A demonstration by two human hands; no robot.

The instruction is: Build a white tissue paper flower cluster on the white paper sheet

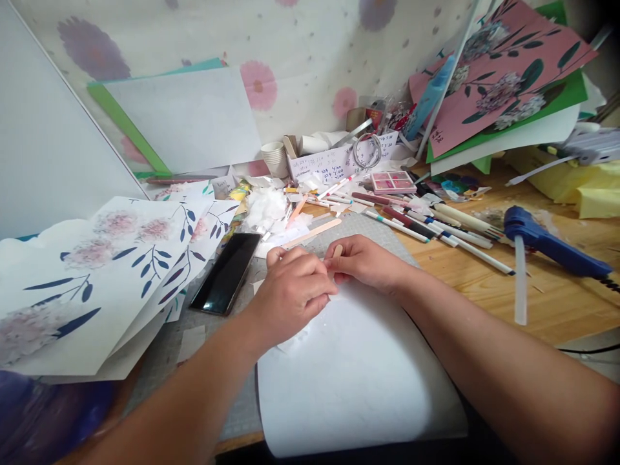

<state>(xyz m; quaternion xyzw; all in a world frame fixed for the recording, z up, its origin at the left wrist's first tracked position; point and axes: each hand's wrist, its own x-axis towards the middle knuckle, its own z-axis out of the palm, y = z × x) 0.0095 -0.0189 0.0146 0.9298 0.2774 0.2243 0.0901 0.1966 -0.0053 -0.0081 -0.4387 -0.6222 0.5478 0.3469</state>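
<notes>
Both hands meet over a large white paper sheet (349, 381), whose near end hangs over the table's front edge. My right hand (365, 263) pinches a wooden craft stick (338, 250), its rounded tip poking up between thumb and fingers. Just beside it, my left hand (295, 290) is closed with fingertips pressed together. What those fingertips hold, if anything, is hidden. Small pale bits (301, 334) lie on the sheet below the left hand. A grey cutting mat (232, 394) shows under the paper.
A black phone (227, 274) and flower-decorated sheets (140, 284) lie to the left. White fluff (268, 208) is heaped behind the hands. Several pens (402, 226) spread toward the right, where a blue hot glue gun (552, 242) rests. A labelled box (334, 161) stands behind.
</notes>
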